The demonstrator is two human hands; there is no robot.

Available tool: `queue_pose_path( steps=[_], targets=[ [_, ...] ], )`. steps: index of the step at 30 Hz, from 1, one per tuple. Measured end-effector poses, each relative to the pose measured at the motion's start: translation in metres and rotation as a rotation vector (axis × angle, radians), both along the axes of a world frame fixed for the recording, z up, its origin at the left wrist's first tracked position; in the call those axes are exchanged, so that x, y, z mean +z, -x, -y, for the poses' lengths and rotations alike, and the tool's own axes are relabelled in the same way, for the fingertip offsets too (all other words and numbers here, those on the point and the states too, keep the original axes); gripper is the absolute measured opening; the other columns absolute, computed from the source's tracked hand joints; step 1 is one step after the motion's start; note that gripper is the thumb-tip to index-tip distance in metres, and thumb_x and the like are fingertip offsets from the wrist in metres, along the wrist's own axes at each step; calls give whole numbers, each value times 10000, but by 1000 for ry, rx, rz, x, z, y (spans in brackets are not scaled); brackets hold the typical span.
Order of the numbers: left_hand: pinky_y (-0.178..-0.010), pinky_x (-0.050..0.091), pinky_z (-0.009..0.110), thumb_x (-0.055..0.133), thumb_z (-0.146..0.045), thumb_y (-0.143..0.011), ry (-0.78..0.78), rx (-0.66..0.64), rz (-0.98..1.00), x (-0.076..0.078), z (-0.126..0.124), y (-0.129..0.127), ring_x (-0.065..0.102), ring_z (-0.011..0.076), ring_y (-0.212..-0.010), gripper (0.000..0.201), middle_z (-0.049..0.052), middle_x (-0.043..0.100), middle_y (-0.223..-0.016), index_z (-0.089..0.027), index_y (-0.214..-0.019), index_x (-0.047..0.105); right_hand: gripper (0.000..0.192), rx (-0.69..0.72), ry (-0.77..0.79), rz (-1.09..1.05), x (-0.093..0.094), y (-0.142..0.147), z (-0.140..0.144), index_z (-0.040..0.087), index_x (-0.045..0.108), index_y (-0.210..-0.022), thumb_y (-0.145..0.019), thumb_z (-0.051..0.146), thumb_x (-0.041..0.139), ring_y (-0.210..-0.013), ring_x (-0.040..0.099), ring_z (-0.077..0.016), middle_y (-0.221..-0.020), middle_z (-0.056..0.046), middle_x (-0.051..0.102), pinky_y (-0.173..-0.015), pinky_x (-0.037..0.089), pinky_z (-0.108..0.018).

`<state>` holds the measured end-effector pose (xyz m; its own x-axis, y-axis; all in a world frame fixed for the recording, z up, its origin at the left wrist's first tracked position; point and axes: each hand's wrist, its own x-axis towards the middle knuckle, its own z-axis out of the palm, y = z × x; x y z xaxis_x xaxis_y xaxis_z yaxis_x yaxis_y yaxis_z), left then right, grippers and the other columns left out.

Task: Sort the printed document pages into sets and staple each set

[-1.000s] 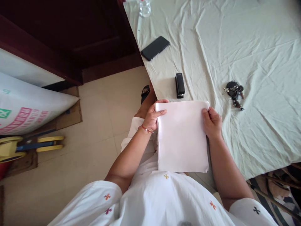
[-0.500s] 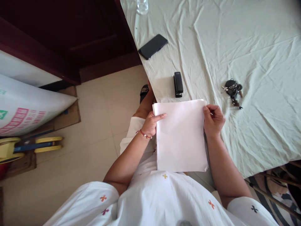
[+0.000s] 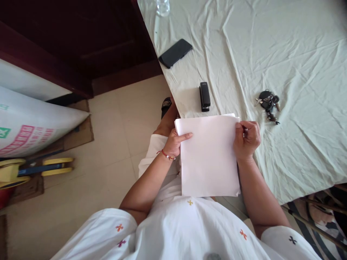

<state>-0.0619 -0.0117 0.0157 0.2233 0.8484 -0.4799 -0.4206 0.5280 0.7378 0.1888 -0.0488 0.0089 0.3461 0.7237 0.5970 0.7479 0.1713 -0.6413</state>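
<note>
A stack of blank white paper (image 3: pixel 210 159) lies between my two hands, over my lap and the near edge of the table. My left hand (image 3: pixel 174 142) grips its left side, thumb flat on the top sheet and the other fingers hidden underneath. At the upper right corner, my right hand (image 3: pixel 247 139) pinches the paper between thumb and curled fingers. Just beyond the top edge of the stack, a black stapler (image 3: pixel 205 96) rests on the cloth, apart from both hands.
A pale cloth (image 3: pixel 298 144) with wrinkles covers the table. On it lie a black phone (image 3: pixel 175 53), a bunch of keys (image 3: pixel 268 103) and a clear bottle (image 3: pixel 163 8) at the far edge. To the left, a white printed sack (image 3: pixel 35 122) sits on the floor near a yellow-and-blue object (image 3: pixel 56 166).
The top sheet's upper right corner has shifted slightly to the right under my right thumb, and my right fingers have curled a little more. My left hand keeps its grip.
</note>
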Motion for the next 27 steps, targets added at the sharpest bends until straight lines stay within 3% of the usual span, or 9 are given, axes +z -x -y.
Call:
queue_pose_path(
  steps=[7, 10, 12, 14, 16, 20, 24, 27],
  targets=[
    [-739, 641, 366, 988, -261, -451, -8, 24, -26, 3, 3, -1, 771, 257, -766, 488, 63, 813, -842, -150, -875, 774, 181, 61, 54, -176, -9, -2, -3, 240, 650, -1003, -1009, 416, 611, -801, 572, -139, -925, -14, 617, -697, 497, -294],
    [-766, 648, 397, 967, -231, -446, 7, 62, -19, 7, 3, -3, 774, 272, -771, 480, 44, 804, -805, -165, -874, 762, 342, 108, 149, -344, -8, -2, -4, 257, 635, -1173, -964, 528, 645, -918, 637, -164, -1094, -50, 669, -756, 548, -320],
    [-821, 651, 438, 951, -215, -450, 22, 75, 0, 10, 3, -4, 780, 295, -816, 477, 45, 803, -807, -171, -885, 762, 484, 168, 254, -517, -3, -3, -1, 269, 627, -1247, -917, 620, 668, -907, 677, -184, -1089, -58, 708, -726, 571, -328],
    [-880, 644, 481, 939, -203, -458, 36, 73, 22, 13, 1, -6, 783, 323, -883, 485, 57, 808, -834, -171, -911, 768, 542, 232, 420, -687, 4, -6, 3, 265, 675, -1184, -857, 697, 697, -797, 700, -199, -953, -48, 740, -639, 579, -327],
    [-918, 632, 511, 934, -202, -460, 53, 80, 43, 16, -2, -8, 779, 346, -933, 501, 73, 811, -857, -164, -932, 772, 537, 277, 622, -807, 11, -11, 9, 242, 730, -1007, -781, 729, 759, -671, 693, -211, -810, -47, 740, -537, 568, -326],
    [-968, 609, 531, 939, -222, -454, 64, 91, 91, 19, -10, -9, 771, 368, -995, 577, 99, 818, -911, -148, -1004, 781, 499, 327, 905, -907, 20, -18, 14, 203, 735, -776, -675, 670, 880, -558, 683, -229, -688, -74, 738, -452, 563, -338],
    [-1007, 585, 540, 954, -284, -482, -7, -3, 123, 21, -16, -5, 754, 387, -1076, 583, 116, 820, -965, -154, -1027, 791, 480, 271, 892, -918, 26, -20, 13, 213, 726, -723, -654, 657, 895, -540, 682, -232, -695, -77, 755, -443, 573, -351],
    [-1034, 567, 534, 965, -343, -522, -82, -149, 147, 17, -14, -1, 735, 389, -1139, 503, 119, 819, -996, -163, -961, 799, 451, 177, 825, -941, 31, -23, 14, 240, 724, -726, -617, 631, 920, -541, 677, -233, -718, -64, 763, -460, 586, -376]
  ],
)
